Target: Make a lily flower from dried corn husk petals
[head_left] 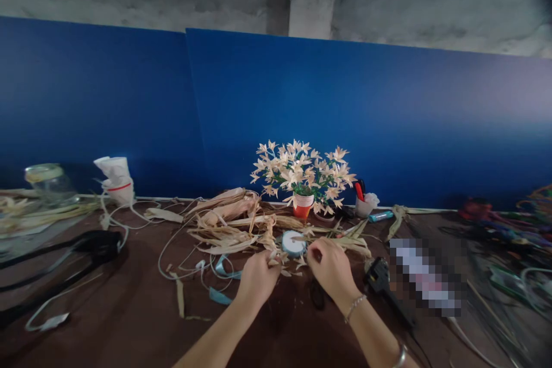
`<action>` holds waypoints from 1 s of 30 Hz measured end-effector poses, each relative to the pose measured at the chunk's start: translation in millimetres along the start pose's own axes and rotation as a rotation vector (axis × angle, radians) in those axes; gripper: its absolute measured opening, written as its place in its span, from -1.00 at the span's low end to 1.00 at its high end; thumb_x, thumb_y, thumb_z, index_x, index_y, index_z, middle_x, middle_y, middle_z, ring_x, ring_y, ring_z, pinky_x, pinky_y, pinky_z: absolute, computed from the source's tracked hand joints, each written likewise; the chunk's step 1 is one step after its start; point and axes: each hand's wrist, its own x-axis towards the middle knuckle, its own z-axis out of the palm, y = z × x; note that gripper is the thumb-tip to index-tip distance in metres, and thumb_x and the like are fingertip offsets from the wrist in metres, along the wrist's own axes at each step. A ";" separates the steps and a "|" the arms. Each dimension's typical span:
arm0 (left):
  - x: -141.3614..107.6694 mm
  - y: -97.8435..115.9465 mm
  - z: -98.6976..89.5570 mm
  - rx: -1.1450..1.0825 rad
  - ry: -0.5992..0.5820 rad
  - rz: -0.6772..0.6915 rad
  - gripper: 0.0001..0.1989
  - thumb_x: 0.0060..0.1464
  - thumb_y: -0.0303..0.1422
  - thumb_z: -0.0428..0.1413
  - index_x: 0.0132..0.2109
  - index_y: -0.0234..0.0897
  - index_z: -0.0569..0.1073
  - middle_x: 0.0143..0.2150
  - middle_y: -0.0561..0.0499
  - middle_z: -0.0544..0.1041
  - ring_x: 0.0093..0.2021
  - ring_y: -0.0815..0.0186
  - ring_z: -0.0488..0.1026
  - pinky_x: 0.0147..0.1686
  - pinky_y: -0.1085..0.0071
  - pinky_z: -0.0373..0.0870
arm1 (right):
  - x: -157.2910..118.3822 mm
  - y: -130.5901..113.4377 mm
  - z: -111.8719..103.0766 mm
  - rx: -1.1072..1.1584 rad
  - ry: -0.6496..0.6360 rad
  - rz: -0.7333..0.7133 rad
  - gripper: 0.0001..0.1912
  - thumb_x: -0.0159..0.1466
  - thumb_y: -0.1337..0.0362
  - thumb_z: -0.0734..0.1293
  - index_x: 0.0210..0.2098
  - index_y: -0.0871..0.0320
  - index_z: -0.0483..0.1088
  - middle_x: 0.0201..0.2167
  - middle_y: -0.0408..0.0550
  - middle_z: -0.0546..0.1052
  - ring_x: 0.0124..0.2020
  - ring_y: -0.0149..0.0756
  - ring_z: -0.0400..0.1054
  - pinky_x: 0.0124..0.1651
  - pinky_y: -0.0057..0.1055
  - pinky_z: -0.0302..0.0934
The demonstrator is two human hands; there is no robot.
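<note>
Low over the brown table, my left hand (259, 277) is closed in a pinch on a small pale husk piece (273, 261). My right hand (328, 267), with a bracelet at the wrist, has its fingers curled together; whatever is in them is hidden. Between and just beyond the hands sits a round tub (294, 244) with a white top and blue-green side. Small pale husk flowers (301, 262) lie on the table between my hands. Behind the tub is a pile of dried corn husks (233, 221).
A red and white pot (303, 206) holds husk flowers (297, 169) against the blue partition (276, 92). Right lie a black glue gun (388, 290) and a blurred-out power strip (426, 279). Left are black straps (92, 247), white cords, a jar (47, 184) and a tissue-filled cup (118, 187).
</note>
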 end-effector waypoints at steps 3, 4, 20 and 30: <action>2.7 -1.2 -5.2 0.100 -0.071 -0.018 -0.81 -0.03 -0.33 -0.02 -0.42 -0.29 0.45 -0.44 -0.07 0.52 -0.37 0.28 0.43 -0.46 0.50 0.10 | -0.5 4.9 -1.0 0.032 -0.201 -0.154 -0.86 0.06 0.41 0.21 -0.56 0.16 0.37 -0.46 -0.10 0.35 -0.33 -0.33 0.19 -0.30 -0.48 0.03; 3.2 -1.6 -5.7 0.122 -0.081 -0.013 -0.82 -0.03 -0.32 -0.01 -0.42 -0.28 0.46 -0.43 -0.07 0.52 -0.35 0.27 0.43 -0.45 0.50 0.10 | -1.7 4.5 0.3 0.021 -0.240 -0.184 -0.87 0.04 0.41 0.23 -0.57 0.15 0.39 -0.44 -0.09 0.34 -0.30 -0.32 0.18 -0.27 -0.46 0.02; 3.0 -8.8 -4.5 0.167 -0.139 0.037 -0.86 -0.12 -0.40 0.01 -0.43 -0.29 0.46 -0.41 -0.14 0.51 -0.33 0.19 0.42 -0.43 0.44 0.12 | 1.4 9.6 -1.2 -0.117 -0.166 -0.024 -0.83 0.03 0.48 0.19 -0.49 0.13 0.36 -0.39 -0.10 0.34 -0.27 -0.31 0.17 -0.25 -0.43 -0.04; 10.8 -6.1 -2.8 -0.787 -0.246 -0.128 -0.76 -0.26 -0.51 0.06 -0.30 -0.35 0.38 -0.67 0.20 0.26 -0.63 0.46 0.19 -0.58 0.54 0.07 | 2.7 10.3 -25.9 -0.266 -0.311 0.333 -0.84 0.09 0.36 0.14 -0.45 0.14 0.35 -0.47 -0.06 0.47 -0.39 -0.27 0.34 -0.41 -0.45 0.05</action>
